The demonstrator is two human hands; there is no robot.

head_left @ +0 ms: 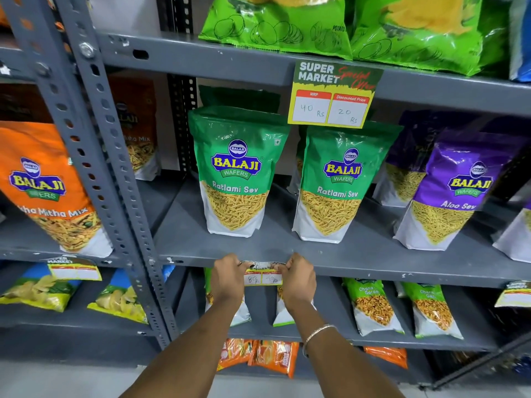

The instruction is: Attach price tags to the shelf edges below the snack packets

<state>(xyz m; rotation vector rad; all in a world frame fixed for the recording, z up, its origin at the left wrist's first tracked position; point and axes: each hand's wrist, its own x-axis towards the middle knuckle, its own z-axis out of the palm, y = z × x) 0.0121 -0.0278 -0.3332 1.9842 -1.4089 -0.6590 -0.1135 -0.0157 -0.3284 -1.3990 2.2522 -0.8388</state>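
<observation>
A small yellow price tag (263, 276) marked 80 Rs and 40 Rs lies against the front edge of the grey middle shelf (373, 268), below two green Ratlami Sev packets (238, 173). My left hand (230, 278) pinches the tag's left end. My right hand (296, 278) pinches its right end. Both thumbs press on the tag's upper strip at the shelf lip. A larger tag (333, 96) reading 40 Rs and 20 Rs hangs from the upper shelf edge.
Purple Aloo Sev packets (457, 193) stand to the right, an orange mix packet (48, 191) to the left past a perforated grey upright (115, 173). Green chip bags (275, 21) sit on top. Tags (76, 270) hang on the lower left and far right shelf edges.
</observation>
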